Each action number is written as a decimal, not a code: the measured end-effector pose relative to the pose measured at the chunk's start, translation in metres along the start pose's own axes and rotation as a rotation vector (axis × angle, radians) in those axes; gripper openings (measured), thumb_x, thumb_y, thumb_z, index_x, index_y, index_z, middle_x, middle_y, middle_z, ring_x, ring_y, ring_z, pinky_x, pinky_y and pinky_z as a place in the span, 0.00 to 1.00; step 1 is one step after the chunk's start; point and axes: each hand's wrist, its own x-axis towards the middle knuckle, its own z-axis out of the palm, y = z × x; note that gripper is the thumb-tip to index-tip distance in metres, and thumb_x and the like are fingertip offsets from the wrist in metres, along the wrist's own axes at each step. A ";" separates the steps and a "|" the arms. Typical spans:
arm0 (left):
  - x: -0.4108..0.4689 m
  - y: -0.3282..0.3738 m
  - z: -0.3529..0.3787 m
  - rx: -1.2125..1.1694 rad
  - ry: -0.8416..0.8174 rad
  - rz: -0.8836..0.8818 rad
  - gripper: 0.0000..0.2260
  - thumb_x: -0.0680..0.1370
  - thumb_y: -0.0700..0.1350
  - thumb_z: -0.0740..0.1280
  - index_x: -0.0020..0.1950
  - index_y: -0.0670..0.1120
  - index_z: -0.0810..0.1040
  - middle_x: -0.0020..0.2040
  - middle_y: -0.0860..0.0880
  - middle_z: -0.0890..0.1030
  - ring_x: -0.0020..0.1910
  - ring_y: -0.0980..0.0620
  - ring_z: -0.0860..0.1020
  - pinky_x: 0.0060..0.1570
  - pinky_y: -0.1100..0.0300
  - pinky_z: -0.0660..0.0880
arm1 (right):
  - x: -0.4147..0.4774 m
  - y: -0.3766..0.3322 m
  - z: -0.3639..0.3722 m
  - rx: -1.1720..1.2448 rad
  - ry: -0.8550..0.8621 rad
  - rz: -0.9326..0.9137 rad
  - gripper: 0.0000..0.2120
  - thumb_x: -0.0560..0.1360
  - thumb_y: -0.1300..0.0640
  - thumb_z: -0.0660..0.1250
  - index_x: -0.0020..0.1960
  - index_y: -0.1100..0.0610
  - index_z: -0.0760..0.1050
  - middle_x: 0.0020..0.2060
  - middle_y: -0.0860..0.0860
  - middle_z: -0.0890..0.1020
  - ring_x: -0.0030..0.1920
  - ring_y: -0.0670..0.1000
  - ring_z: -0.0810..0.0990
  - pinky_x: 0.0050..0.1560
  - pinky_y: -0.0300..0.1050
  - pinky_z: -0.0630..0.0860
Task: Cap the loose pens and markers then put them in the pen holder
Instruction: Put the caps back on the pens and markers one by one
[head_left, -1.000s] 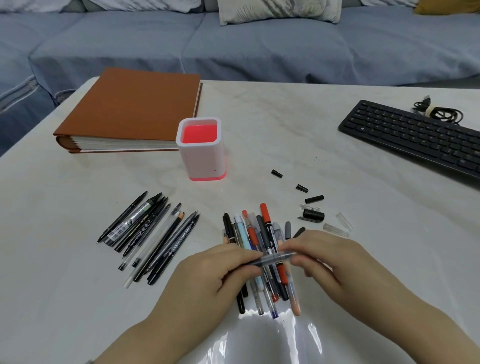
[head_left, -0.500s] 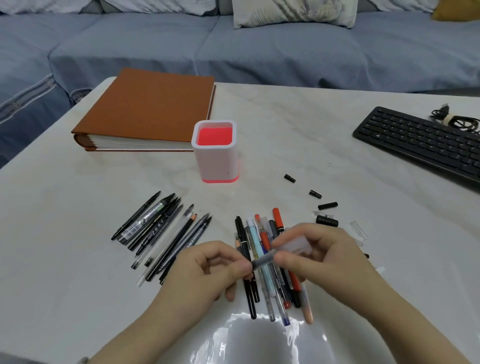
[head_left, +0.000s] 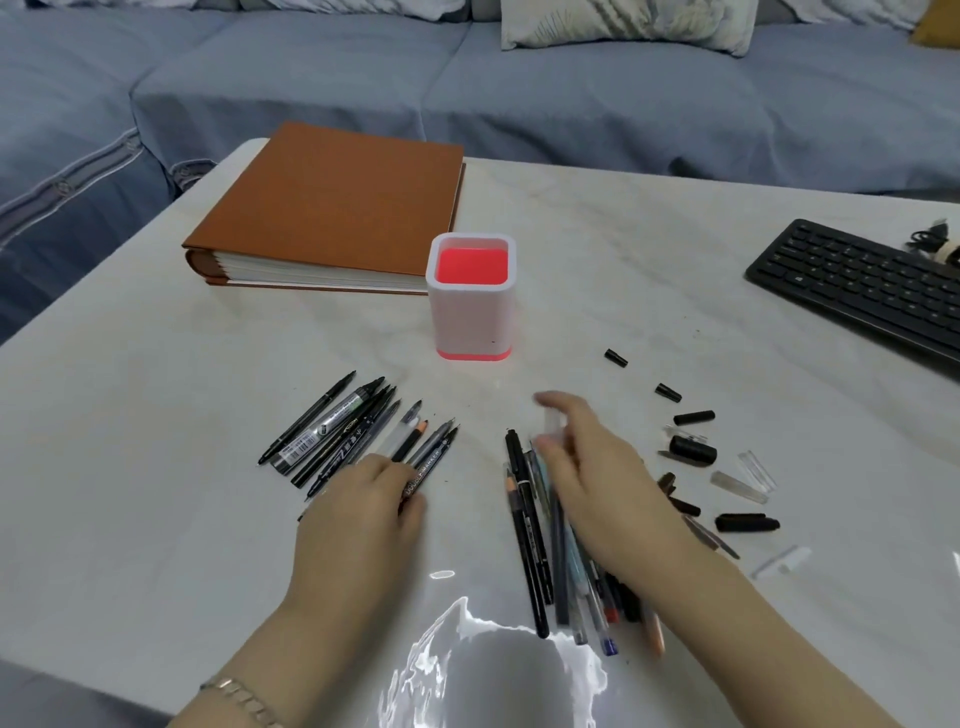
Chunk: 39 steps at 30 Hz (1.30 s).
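A white pen holder (head_left: 470, 317) with a red inside stands upright mid-table. A row of black pens and markers (head_left: 343, 431) lies to its front left. My left hand (head_left: 363, 514) rests on their near ends with fingers curled; whether it grips one is hidden. A second bunch of mixed pens (head_left: 535, 545) lies in front of the holder, partly under my right hand (head_left: 587, 467). That hand is blurred and pinches a clear translucent pen (head_left: 553, 423) between thumb and fingers. Loose black caps (head_left: 693, 449) and clear caps (head_left: 740, 486) are scattered to the right.
A thick brown book (head_left: 332, 208) lies behind and left of the holder. A black keyboard (head_left: 862, 288) and a coiled cable (head_left: 935, 244) sit at the right edge. A blue sofa (head_left: 519, 104) runs behind the white table (head_left: 156, 467).
My hands have parted. The left one let go of the clear pen and dropped onto the left row; the right one carries the clear pen forward toward the holder.
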 end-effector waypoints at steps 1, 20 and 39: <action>0.001 -0.002 0.002 0.028 -0.021 0.025 0.04 0.73 0.43 0.65 0.42 0.45 0.79 0.41 0.51 0.79 0.41 0.47 0.77 0.31 0.61 0.67 | 0.004 -0.001 0.006 -0.073 -0.030 -0.028 0.14 0.79 0.51 0.54 0.64 0.45 0.63 0.32 0.43 0.71 0.39 0.48 0.73 0.55 0.55 0.68; -0.002 0.039 -0.005 -0.283 -0.116 0.047 0.08 0.77 0.44 0.60 0.54 0.50 0.75 0.51 0.57 0.72 0.41 0.58 0.75 0.41 0.67 0.70 | -0.025 0.061 -0.040 -0.442 0.190 0.033 0.04 0.72 0.57 0.67 0.45 0.55 0.81 0.39 0.50 0.77 0.46 0.55 0.76 0.45 0.45 0.67; -0.006 0.069 -0.005 -0.565 -0.282 0.176 0.06 0.72 0.48 0.69 0.40 0.60 0.79 0.44 0.60 0.78 0.42 0.63 0.75 0.40 0.74 0.68 | -0.046 0.049 -0.067 0.245 0.186 0.081 0.12 0.72 0.60 0.67 0.40 0.41 0.77 0.38 0.34 0.79 0.31 0.41 0.74 0.31 0.30 0.69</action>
